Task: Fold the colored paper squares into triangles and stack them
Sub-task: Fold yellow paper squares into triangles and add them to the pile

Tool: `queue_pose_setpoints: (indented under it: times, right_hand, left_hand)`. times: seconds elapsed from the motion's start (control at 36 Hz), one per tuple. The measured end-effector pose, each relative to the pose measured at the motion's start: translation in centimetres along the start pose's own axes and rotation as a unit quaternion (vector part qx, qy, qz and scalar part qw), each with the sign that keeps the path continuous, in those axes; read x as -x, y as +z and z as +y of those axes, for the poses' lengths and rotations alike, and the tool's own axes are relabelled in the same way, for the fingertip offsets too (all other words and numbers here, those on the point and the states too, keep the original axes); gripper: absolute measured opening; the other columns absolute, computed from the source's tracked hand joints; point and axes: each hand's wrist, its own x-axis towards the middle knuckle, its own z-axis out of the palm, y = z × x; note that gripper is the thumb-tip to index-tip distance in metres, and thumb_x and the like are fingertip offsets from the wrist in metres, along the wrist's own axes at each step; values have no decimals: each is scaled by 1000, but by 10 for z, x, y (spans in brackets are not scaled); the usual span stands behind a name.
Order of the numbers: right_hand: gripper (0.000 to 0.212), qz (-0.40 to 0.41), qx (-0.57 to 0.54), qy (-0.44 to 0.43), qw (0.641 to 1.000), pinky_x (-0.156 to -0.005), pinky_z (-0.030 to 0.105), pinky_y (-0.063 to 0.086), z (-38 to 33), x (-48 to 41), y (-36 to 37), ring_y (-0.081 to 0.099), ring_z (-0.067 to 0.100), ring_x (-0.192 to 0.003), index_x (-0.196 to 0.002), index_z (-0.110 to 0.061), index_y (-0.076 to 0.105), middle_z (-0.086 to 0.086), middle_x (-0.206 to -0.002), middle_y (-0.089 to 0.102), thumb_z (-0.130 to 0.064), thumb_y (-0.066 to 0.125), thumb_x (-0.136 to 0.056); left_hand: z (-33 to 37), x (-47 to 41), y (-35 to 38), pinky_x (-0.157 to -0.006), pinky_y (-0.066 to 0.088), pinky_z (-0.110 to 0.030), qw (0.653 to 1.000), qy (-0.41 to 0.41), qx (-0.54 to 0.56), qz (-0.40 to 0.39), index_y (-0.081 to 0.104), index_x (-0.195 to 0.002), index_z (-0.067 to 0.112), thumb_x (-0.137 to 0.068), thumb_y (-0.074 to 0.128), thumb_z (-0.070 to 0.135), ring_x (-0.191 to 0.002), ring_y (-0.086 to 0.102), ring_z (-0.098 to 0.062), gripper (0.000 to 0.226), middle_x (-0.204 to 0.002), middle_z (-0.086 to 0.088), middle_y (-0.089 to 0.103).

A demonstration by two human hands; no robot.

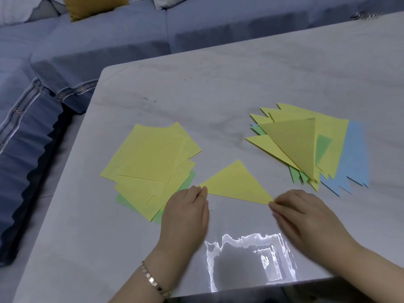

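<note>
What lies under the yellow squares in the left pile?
A green sheet peeks out beneath the yellow squares at their near edge. Most of it is covered; any further sheets beneath cannot be seen.

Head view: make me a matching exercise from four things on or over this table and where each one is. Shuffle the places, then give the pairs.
Things
1. pile of unfolded squares
2. single yellow triangle
3. stack of folded triangles
4. bracelet

Places
A. around the left wrist
B. on the right side of the table
C. on the left side of the table
D. between the left hand and the right hand, with fingertips at its two near corners

Pairs: 1-C, 2-D, 3-B, 4-A
</note>
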Motion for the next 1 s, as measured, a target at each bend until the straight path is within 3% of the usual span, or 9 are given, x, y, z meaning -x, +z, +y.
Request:
queue_pose_setpoints:
  times: [0.22,0.28,0.36,0.47,0.61,0.69,0.81,0.92,1.0]
  right_hand:
    - [38,-40,-34,125,991,-63,30,44,-7,-23,-19,57,25,-69,-65,-9,67,1,-71,61,-35,47,-85]
    - [26,-40,-52,195,979,-68,29,39,-19,-45,-17,56,23,-82,-85,-13,64,0,-84,59,-37,54,-85]
    - [52,-127,-29,273,953,-82,31,38,-36,-73,-8,47,23,-108,-121,-16,43,3,-112,50,-48,59,-83]
    - [61,-229,49,307,922,-82,31,35,-47,-99,2,41,29,-112,-123,-11,34,12,-119,44,-51,58,-83]
    - [63,-253,-30,357,899,-79,29,36,-42,-104,2,45,28,-113,-119,-11,39,9,-118,47,-46,69,-77]
    - [39,-204,-66,335,917,-62,25,34,-37,-94,4,50,23,-92,-98,-16,49,5,-100,47,-41,69,-77]
    - [32,-81,-193,310,927,-47,20,25,-28,-80,0,38,12,-57,-64,-17,42,-2,-66,39,-30,63,-84]
    - [16,86,-283,349,889,-49,10,34,-13,-87,-25,46,11,-60,-86,-20,49,-3,-70,51,-22,65,-84]
    - [49,164,-275,395,861,-61,18,35,5,-93,-44,53,16,-76,-129,-19,38,4,-101,55,-21,62,-86]
  left_hand:
    - [0,2,3,-72,40,-30,1000,-12,8,1,71,-99,1,-84,43,17,-76,65,-27,35,-86,-6,67]
    - [1,2,2,-71,39,-30,1000,-13,8,5,71,-99,1,-83,43,17,-73,64,-26,35,-84,-6,66]
    - [3,1,-1,-68,37,-29,1000,-29,13,-1,71,-98,2,-83,43,18,-70,63,-26,36,-82,-5,65]
    - [4,-1,-6,-62,45,-33,998,-37,31,-34,72,-95,5,-83,42,21,-67,61,-25,36,-80,-3,64]
    - [-7,-13,-22,-64,49,-31,985,-125,120,22,70,-85,13,-84,47,24,-73,61,-22,26,-82,1,64]
    - [-23,-26,-28,-85,45,-37,971,-209,89,80,65,-109,12,-83,59,24,-100,58,-26,29,-106,-5,62]
    - [-44,-41,-29,-109,20,-34,950,-307,33,-39,28,-144,13,-82,62,46,-141,17,-20,78,-153,-9,21]
    - [-52,-48,-28,-109,22,-33,945,-314,37,-80,23,-145,12,-87,54,48,-142,19,-18,75,-153,-7,23]
    - [-49,-48,-30,-96,35,-33,951,-296,-3,-88,29,-143,12,-93,48,41,-132,37,-22,61,-146,-5,37]
